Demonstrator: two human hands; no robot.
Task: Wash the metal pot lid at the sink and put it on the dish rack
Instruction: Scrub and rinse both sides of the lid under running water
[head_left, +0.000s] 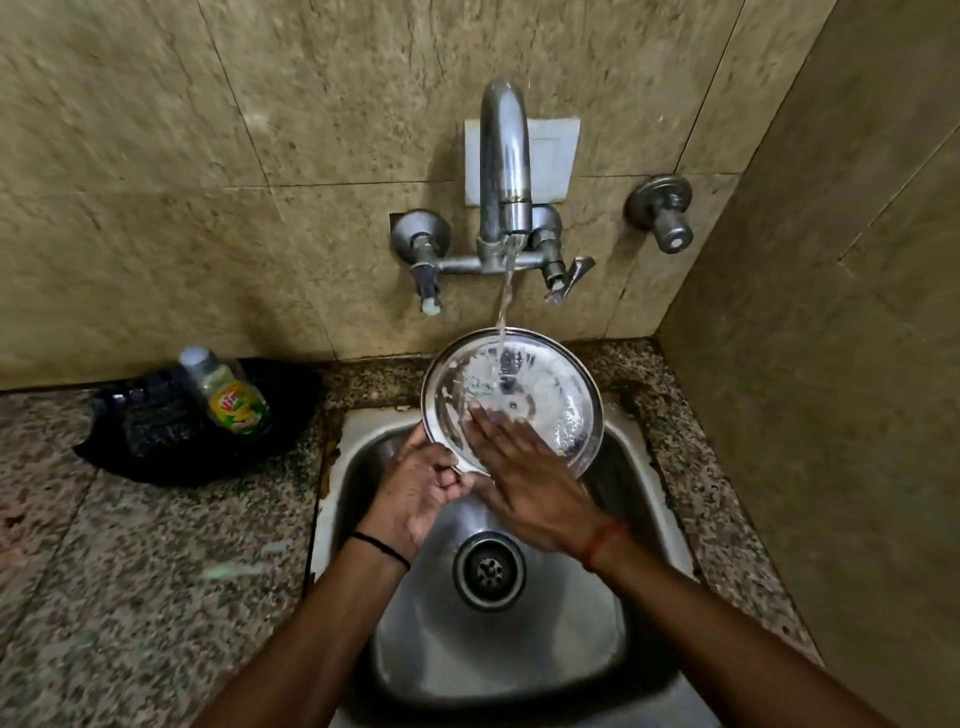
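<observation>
The round metal pot lid is held tilted over the back of the steel sink, its inner face toward me. Water from the tap falls onto its upper part and spreads over it. My left hand grips the lid's lower left rim. My right hand lies flat with fingers spread on the lid's lower inner face. No dish rack is in view.
A dish soap bottle leans in a black tray holding a dark scrubber on the granite counter to the left. Tap handles and a wall valve sit behind. A tiled wall closes the right side.
</observation>
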